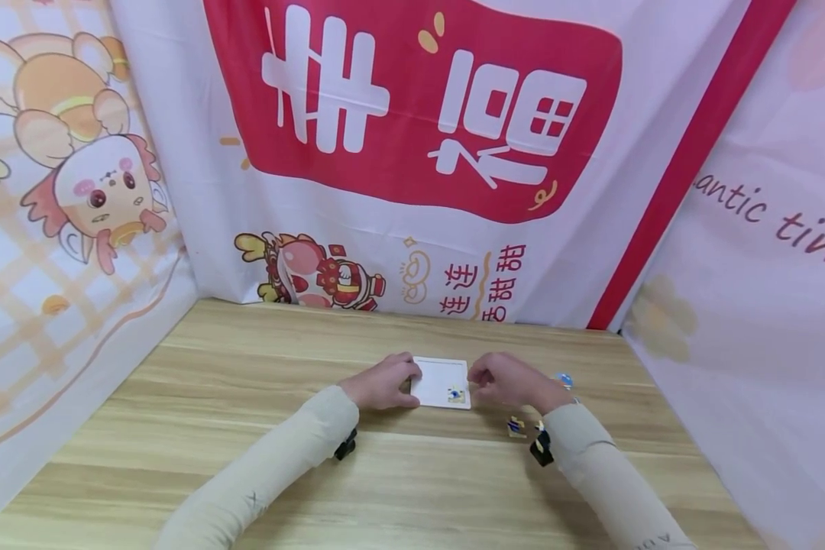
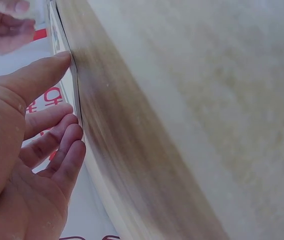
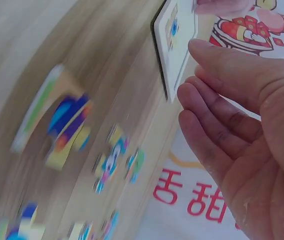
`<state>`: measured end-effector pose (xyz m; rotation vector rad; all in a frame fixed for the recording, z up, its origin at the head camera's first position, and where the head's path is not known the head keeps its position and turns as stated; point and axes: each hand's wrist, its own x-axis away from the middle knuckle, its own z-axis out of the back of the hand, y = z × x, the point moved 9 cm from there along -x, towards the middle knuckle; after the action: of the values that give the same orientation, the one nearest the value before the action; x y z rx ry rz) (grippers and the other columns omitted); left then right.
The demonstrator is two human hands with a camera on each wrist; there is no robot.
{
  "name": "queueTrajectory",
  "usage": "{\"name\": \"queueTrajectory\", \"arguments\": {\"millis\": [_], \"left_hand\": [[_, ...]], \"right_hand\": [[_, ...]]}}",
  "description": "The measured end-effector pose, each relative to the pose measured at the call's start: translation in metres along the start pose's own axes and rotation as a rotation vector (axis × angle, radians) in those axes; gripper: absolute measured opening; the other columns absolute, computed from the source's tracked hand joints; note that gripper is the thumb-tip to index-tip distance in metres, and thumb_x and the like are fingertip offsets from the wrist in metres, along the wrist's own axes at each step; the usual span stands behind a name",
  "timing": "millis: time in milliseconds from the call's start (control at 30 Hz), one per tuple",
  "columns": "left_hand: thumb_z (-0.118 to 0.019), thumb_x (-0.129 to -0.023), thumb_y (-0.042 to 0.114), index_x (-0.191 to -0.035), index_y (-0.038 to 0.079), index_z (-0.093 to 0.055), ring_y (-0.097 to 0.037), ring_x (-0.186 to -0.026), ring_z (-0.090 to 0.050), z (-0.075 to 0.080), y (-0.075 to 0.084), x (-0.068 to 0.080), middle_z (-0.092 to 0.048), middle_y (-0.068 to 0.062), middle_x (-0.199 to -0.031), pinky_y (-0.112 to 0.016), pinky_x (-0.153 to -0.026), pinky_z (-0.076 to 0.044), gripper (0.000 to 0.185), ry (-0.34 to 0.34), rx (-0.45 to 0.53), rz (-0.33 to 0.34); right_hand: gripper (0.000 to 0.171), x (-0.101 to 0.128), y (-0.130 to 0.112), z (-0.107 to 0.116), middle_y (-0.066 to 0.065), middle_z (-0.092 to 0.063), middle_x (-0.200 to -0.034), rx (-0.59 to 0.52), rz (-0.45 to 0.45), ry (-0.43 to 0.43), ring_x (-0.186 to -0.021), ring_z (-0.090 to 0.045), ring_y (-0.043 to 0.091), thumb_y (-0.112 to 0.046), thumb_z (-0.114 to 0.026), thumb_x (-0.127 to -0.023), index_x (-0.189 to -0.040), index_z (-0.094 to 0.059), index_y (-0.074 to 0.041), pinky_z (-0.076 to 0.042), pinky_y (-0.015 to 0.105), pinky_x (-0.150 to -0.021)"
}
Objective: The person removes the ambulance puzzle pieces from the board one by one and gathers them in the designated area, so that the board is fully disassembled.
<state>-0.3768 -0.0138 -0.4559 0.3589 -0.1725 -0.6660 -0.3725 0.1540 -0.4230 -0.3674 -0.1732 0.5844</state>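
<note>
A white, shallow puzzle board lies on the wooden table, with one patterned puzzle piece in its near right corner. At the board's left edge, my left hand holds it, thumb at the near corner and fingers toward the far one. In the left wrist view, the left thumb and fingertips meet the board's edge. My right hand is at the right edge, fingers loosely bent. The right wrist view shows nothing between the right thumb and fingers, their tips close to the board.
Loose puzzle pieces lie right of the board, among them a blue and yellow one and a light blue one behind the right wrist. Printed cloth hangs at the table's back and along both sides.
</note>
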Motion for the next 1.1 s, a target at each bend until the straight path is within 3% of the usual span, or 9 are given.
{"name": "queueTrajectory", "arguments": {"millis": [233,400,800,1100], "left_hand": [[-0.07,-0.087,0.039,-0.129,0.01,-0.059,-0.013,-0.103,-0.048,0.001,0.003,0.0,-0.054,-0.003,-0.118,-0.032,-0.097,-0.046,0.051,-0.003,0.01,-0.006],[-0.07,-0.088,0.038,-0.128,0.011,-0.059,-0.013,-0.102,-0.049,0.002,0.003,-0.001,-0.054,-0.003,-0.118,-0.032,-0.096,-0.046,0.05,-0.001,0.008,-0.005],[-0.071,-0.087,0.039,-0.128,0.012,-0.06,-0.012,-0.102,-0.049,0.002,0.001,-0.002,-0.054,-0.002,-0.117,-0.031,-0.095,-0.047,0.05,0.001,0.009,0.003],[-0.071,-0.086,0.039,-0.127,0.012,-0.06,-0.012,-0.101,-0.049,0.0,0.0,-0.001,-0.054,-0.002,-0.116,-0.03,-0.094,-0.046,0.05,0.004,0.006,-0.008]], "right_hand": [[0.023,-0.02,-0.008,-0.009,0.005,-0.072,-0.091,-0.036,0.04,0.015,-0.081,-0.063,0.012,-0.012,-0.078,-0.08,-0.101,-0.072,-0.005,-0.053,0.023,-0.073],[0.019,-0.024,-0.012,-0.017,0.0,-0.068,-0.078,-0.011,0.075,0.009,-0.069,-0.055,0.007,-0.012,-0.079,-0.079,-0.096,-0.075,-0.008,-0.047,0.021,-0.063],[0.006,-0.027,-0.013,-0.02,-0.003,-0.056,-0.065,0.032,0.017,-0.011,-0.062,-0.047,0.007,-0.014,-0.078,-0.08,-0.083,-0.073,-0.013,-0.041,0.024,-0.059],[0.014,-0.026,-0.011,-0.021,0.002,-0.064,-0.071,0.01,-0.015,-0.021,-0.066,-0.051,0.01,-0.011,-0.078,-0.08,-0.094,-0.076,-0.01,-0.044,0.026,-0.062]]}}
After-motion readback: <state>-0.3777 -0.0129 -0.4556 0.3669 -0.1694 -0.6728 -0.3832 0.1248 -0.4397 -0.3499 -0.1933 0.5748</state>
